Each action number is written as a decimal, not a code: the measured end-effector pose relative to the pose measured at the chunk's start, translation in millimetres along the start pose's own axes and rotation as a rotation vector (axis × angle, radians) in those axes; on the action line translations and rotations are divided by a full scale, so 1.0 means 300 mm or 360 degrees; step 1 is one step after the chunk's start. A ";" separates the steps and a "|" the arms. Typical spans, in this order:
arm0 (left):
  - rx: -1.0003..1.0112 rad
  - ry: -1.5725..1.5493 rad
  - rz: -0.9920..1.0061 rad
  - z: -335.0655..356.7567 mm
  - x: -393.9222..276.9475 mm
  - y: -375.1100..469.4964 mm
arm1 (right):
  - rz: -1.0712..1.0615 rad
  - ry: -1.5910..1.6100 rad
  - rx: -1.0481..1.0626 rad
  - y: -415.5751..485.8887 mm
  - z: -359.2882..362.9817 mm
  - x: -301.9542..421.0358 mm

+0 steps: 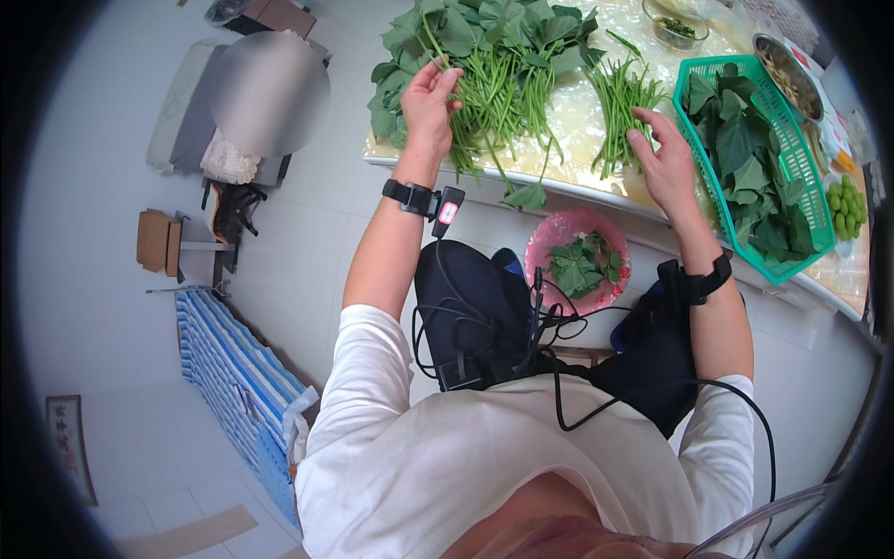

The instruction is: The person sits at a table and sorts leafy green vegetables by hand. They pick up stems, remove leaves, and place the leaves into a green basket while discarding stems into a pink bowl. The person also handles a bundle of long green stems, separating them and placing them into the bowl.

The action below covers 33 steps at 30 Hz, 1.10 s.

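Observation:
My left hand [429, 105] pinches a green stem [434, 43] between thumb and fingers, at the left side of a large heap of leafy greens [482, 31]. The long stalks [513, 94] of that heap point towards me. On the right, my right hand [663, 154] has its thumb and fingers apart at the edge of a pile of bare stems [613, 115]. Whether its fingertips touch the stems is hard to tell. Beside that hand stands a green plastic basket [726, 227] with loose leaves [740, 140] in it.
A pink basin [536, 241] with leaf scraps sits below the table edge [587, 192]. Further right are a metal bowl [810, 105], green grapes [846, 206] and a glass bowl [674, 42]. Black cables [552, 318] hang across my lap. Someone blurred [269, 94] is at the left.

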<state>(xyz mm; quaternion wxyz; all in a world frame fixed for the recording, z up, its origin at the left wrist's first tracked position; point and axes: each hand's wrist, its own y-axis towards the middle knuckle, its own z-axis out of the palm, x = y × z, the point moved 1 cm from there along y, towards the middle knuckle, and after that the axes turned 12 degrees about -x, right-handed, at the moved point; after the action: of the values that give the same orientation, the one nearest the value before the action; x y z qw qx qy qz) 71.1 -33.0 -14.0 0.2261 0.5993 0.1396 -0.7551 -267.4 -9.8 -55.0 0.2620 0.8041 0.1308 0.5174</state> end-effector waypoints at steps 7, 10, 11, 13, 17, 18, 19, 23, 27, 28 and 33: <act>0.0179 -0.0140 0.0101 0.065 -0.073 -0.078 | 0.0015 0.0053 0.0025 -0.006 0.000 0.006; 0.0281 -0.0118 0.0061 0.083 -0.095 -0.133 | 0.0204 0.0283 0.0085 -0.016 0.015 0.012; 0.0310 -0.0090 0.0032 0.087 -0.101 -0.158 | 0.0334 0.0391 0.0131 -0.019 0.020 0.016; 0.0364 -0.0028 0.0008 0.094 -0.114 -0.199 | 0.0439 0.0513 0.0266 -0.032 0.028 0.030; 0.0588 0.0141 -0.0106 0.102 -0.114 -0.276 | 0.0467 0.0769 0.0576 -0.075 0.049 0.081; 0.0683 0.0218 -0.0129 0.108 -0.102 -0.295 | 0.0467 0.0823 0.0614 -0.086 0.051 0.094; 0.0776 0.0292 -0.0157 0.114 -0.085 -0.318 | 0.0447 0.0868 0.0636 -0.091 0.058 0.104; 0.1330 0.0624 -0.0209 0.157 0.014 -0.406 | 0.0521 0.1083 0.0562 -0.102 0.071 0.124; 0.1393 0.0402 -0.0343 0.201 0.113 -0.467 | 0.0690 0.1082 0.0686 -0.095 0.063 0.108; 0.1368 0.0407 -0.0395 0.200 0.128 -0.473 | 0.0732 0.1111 0.0677 -0.095 0.062 0.104; 0.1092 0.0297 -0.0371 0.230 0.222 -0.520 | 0.0952 0.0889 0.0902 -0.116 0.069 0.077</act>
<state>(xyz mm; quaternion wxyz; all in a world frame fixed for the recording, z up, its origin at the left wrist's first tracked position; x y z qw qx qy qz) -78.3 56.3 -71.2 -0.0891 0.6865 -0.0343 -0.7209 -236.8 24.2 -63.5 -0.1719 0.6766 0.0950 0.7096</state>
